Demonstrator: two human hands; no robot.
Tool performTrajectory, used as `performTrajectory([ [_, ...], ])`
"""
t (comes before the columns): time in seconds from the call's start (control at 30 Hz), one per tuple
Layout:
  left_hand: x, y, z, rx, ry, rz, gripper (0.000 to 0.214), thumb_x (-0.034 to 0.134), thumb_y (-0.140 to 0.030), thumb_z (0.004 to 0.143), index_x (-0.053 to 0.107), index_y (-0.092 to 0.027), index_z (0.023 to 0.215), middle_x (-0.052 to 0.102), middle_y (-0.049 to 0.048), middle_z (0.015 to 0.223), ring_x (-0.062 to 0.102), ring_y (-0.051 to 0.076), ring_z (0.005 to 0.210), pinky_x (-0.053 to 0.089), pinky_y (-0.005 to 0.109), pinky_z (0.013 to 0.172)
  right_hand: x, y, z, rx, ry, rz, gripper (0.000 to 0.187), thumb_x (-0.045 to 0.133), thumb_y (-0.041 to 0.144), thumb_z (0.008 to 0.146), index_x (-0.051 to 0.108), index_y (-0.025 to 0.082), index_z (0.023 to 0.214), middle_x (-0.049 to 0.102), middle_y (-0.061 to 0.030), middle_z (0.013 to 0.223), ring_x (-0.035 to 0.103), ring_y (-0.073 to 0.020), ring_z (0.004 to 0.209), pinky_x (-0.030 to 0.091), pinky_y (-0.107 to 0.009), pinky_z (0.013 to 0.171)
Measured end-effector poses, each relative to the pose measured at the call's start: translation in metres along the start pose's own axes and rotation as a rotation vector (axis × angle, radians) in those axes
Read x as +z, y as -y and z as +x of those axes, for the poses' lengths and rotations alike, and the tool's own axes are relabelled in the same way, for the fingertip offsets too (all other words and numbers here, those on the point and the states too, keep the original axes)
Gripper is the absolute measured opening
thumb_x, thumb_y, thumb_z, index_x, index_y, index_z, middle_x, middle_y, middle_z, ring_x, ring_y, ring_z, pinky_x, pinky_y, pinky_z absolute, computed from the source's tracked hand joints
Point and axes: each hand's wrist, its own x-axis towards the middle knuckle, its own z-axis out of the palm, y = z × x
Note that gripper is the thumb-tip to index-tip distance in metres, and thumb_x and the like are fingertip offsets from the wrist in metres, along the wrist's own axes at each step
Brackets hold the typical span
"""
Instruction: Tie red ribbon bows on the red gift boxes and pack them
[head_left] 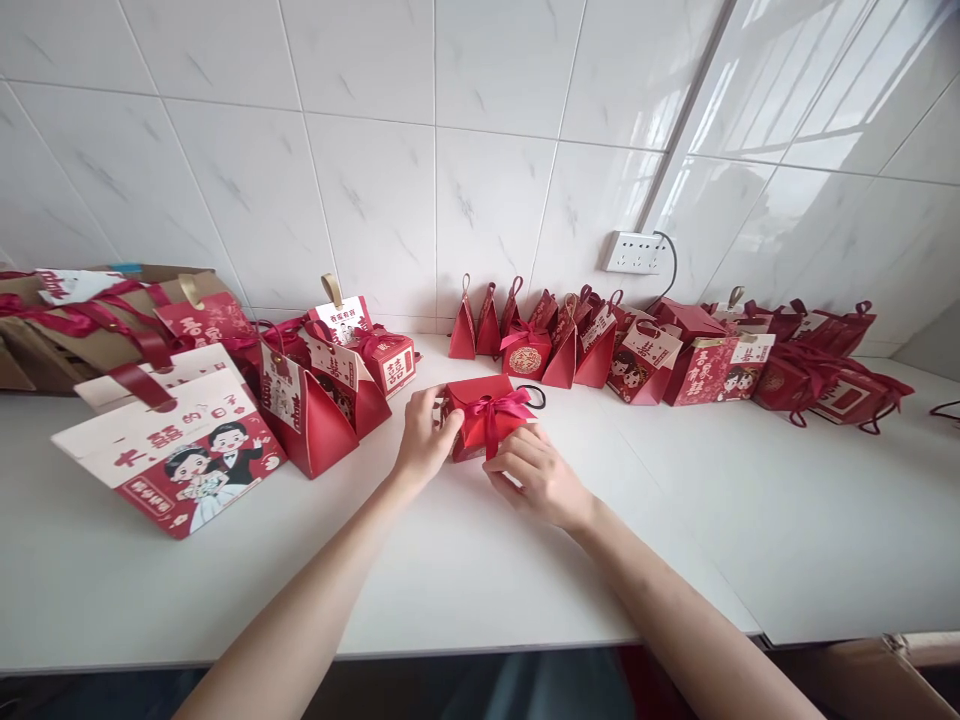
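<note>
A small red gift box [469,393] stands on the white table in front of me, with a magenta ribbon bow [493,407] tied at its front. My left hand [429,440] grips the box's left side, thumb toward the front and fingers behind. Curled fingers of my right hand [541,472] press against the front right of the box, beside the hanging ribbon tail; whether they pinch the tail is hidden. A black cord loop [535,397] sticks out at the box's right rear.
Red and white paper gift bags [191,455] stand at the left, near triangular red boxes [311,420] and a brown carton [30,350]. Several red favour boxes [645,360] line the wall at right. A power strip [637,252] is on the tiles. An open carton [885,665] sits below the table's right edge.
</note>
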Motion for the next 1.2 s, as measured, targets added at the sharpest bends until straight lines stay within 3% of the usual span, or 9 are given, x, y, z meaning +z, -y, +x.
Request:
performTrajectory([
  [0.2, -0.002, -0.014, -0.004, -0.008, 0.061, -0.214, 0.045, 0.044, -0.033, 0.079, 0.046, -0.018, 0.122, 0.049, 0.0109, 0.131, 0.047, 0.026, 0.119, 0.040, 0.041, 0.098, 0.005, 0.003, 0.000, -0.085, 0.095, -0.107, 0.018, 0.045, 0.010, 0.090, 0.055, 0.019, 0.077, 0.057, -0.0017, 0.068, 0.046, -0.0149, 0.066, 0.035, -0.030, 0.065],
  [0.4, 0.004, -0.030, -0.013, -0.066, 0.082, -0.212, 0.061, 0.066, -0.040, 0.068, 0.040, -0.019, 0.119, 0.056, 0.0087, 0.109, 0.058, 0.024, 0.100, 0.046, 0.040, 0.090, 0.014, 0.010, -0.001, -0.153, 0.152, -0.125, 0.024, 0.042, 0.008, 0.090, 0.054, 0.019, 0.073, 0.054, -0.0018, 0.064, 0.045, -0.0155, 0.065, 0.033, -0.031, 0.064],
  [0.53, 0.007, -0.025, -0.011, 0.014, 0.030, -0.131, 0.052, 0.070, -0.033, 0.066, 0.042, -0.022, 0.109, 0.052, 0.0074, 0.111, 0.056, 0.023, 0.103, 0.045, 0.039, 0.090, 0.011, 0.015, 0.000, -0.116, 0.118, 0.105, 0.010, 0.046, 0.022, 0.089, 0.053, 0.019, 0.083, 0.056, -0.0019, 0.066, 0.047, -0.0162, 0.064, 0.037, -0.031, 0.064],
  [0.63, 0.005, -0.021, -0.008, 0.018, 0.017, -0.097, 0.051, 0.070, -0.036, 0.068, 0.043, -0.022, 0.108, 0.051, 0.0078, 0.113, 0.054, 0.024, 0.106, 0.045, 0.038, 0.091, 0.002, 0.011, 0.000, 0.060, -0.050, 0.255, 0.008, 0.045, 0.021, 0.086, 0.048, 0.022, 0.078, 0.052, 0.0002, 0.061, 0.044, -0.0150, 0.057, 0.039, -0.030, 0.060],
  [0.73, 0.002, -0.021, -0.007, -0.027, 0.049, -0.110, 0.051, 0.069, -0.038, 0.070, 0.042, -0.022, 0.110, 0.052, 0.0090, 0.114, 0.054, 0.025, 0.109, 0.045, 0.039, 0.091, -0.006, -0.003, -0.001, 0.470, -0.200, 0.257, 0.016, 0.044, 0.022, 0.087, 0.045, 0.022, 0.071, 0.050, -0.0003, 0.063, 0.045, -0.0148, 0.059, 0.040, -0.030, 0.059],
  [0.83, 0.001, -0.023, -0.007, -0.062, 0.068, -0.116, 0.050, 0.068, -0.037, 0.071, 0.043, -0.022, 0.111, 0.053, 0.0093, 0.115, 0.054, 0.025, 0.109, 0.045, 0.039, 0.091, -0.009, -0.019, 0.000, 0.912, -0.148, 0.403, 0.024, 0.047, 0.039, 0.087, 0.049, 0.021, 0.072, 0.055, -0.0031, 0.074, 0.053, -0.0169, 0.069, 0.044, -0.032, 0.064],
  [0.9, 0.000, -0.023, -0.008, -0.059, 0.079, -0.121, 0.049, 0.069, -0.037, 0.072, 0.043, -0.022, 0.111, 0.052, 0.0092, 0.116, 0.055, 0.024, 0.108, 0.045, 0.039, 0.091, -0.010, -0.025, 0.000, 1.088, -0.035, 0.674, 0.031, 0.047, 0.050, 0.085, 0.053, 0.020, 0.079, 0.057, -0.0030, 0.079, 0.055, -0.0164, 0.069, 0.046, -0.033, 0.066],
  [1.03, -0.001, -0.022, -0.006, -0.045, 0.062, -0.137, 0.049, 0.069, -0.036, 0.071, 0.044, -0.022, 0.110, 0.053, 0.0080, 0.114, 0.056, 0.024, 0.107, 0.045, 0.039, 0.090, -0.013, -0.027, 0.002, 1.153, 0.153, 1.032, 0.039, 0.057, 0.058, 0.078, 0.052, 0.019, 0.081, 0.056, -0.0007, 0.077, 0.054, -0.0130, 0.062, 0.046, -0.031, 0.061],
  [1.2, -0.003, -0.021, -0.003, -0.060, 0.022, -0.158, 0.048, 0.070, -0.038, 0.070, 0.045, -0.022, 0.108, 0.055, 0.0077, 0.111, 0.057, 0.024, 0.106, 0.044, 0.040, 0.091, -0.010, -0.022, 0.002, 1.046, 0.088, 0.890, 0.042, 0.067, 0.057, 0.071, 0.046, 0.020, 0.072, 0.049, 0.0030, 0.064, 0.045, -0.0101, 0.054, 0.038, -0.026, 0.050],
])
